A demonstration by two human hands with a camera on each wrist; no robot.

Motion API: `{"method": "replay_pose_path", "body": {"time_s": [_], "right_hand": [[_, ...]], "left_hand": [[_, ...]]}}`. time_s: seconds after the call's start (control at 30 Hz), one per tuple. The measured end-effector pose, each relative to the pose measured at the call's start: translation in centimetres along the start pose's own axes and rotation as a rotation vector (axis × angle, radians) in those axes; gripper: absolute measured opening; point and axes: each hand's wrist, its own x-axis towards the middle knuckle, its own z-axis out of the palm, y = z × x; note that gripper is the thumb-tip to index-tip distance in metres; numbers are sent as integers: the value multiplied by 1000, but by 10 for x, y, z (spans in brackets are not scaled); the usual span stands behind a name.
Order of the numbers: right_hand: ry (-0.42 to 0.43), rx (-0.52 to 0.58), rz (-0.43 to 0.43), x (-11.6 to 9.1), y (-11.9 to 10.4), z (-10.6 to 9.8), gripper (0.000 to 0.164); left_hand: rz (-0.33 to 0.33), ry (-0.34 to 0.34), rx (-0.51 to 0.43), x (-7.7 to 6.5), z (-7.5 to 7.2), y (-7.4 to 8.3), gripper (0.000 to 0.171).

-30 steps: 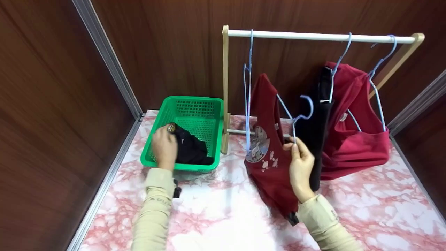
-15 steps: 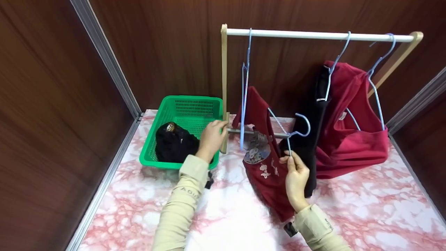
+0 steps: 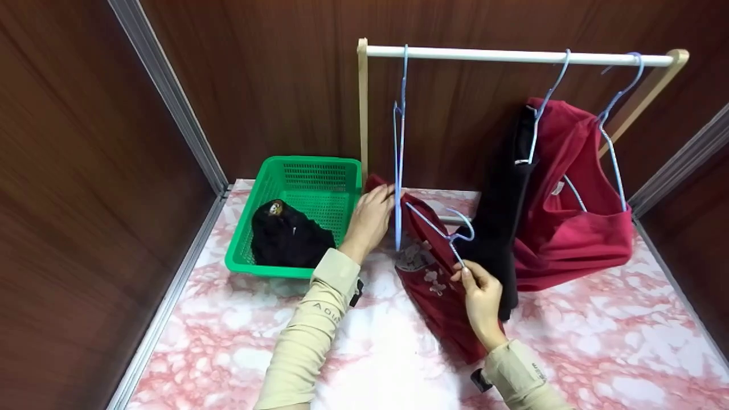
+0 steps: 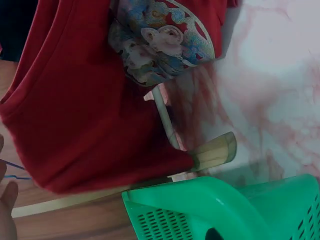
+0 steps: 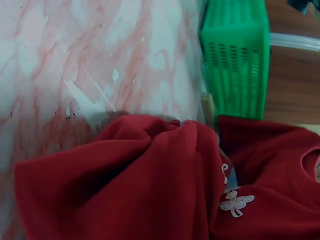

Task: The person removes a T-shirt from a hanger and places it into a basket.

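My right hand (image 3: 484,296) pinches one arm of a blue clothes hanger (image 3: 435,228), whose other arm runs into the neck of a dark red shirt (image 3: 450,319). The shirt slants down to the table; its printed round patch shows in the left wrist view. Beside the shirt's far shoulder is my left hand (image 3: 370,222), its fingertips close to a bare blue hanger (image 3: 398,171) on the rail. A finger and thumb (image 4: 7,200) stand apart at the left wrist view's edge, with thin blue wire between them. Neither hand's grip shows in the right wrist view.
The rack's white rail (image 3: 484,55) spans the back. Black trousers (image 3: 504,228) and a pinkish-red top (image 3: 592,245) hang at its right. A green basket (image 3: 239,266) with a black garment (image 3: 290,236) stands left, against the rack's wooden post (image 3: 363,114).
My left hand has left the black garment in the basket and moved right to the shirt's far shoulder. My right hand has lowered slightly, tilting the hanger and shirt downward to the left.
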Motion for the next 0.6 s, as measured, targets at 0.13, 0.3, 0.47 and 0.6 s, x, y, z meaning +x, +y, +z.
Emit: {"method": "replay_pose_path", "body": {"time_s": [0.13, 0.3, 0.47, 0.6], "right_hand": [[-33, -28, -33, 1, -2, -5, 16], [-49, -118, 13, 5, -5, -9, 16], [-82, -185, 81, 16, -14, -5, 19], [-113, -161, 30, 26, -23, 0, 31]], "left_hand": [[-1, 21, 8, -4, 0, -1, 27], [30, 106, -70, -7, 1, -8, 23], [120, 183, -149, -3, 42, -31, 28], [160, 138, -243, 2, 73, -42, 29]]}}
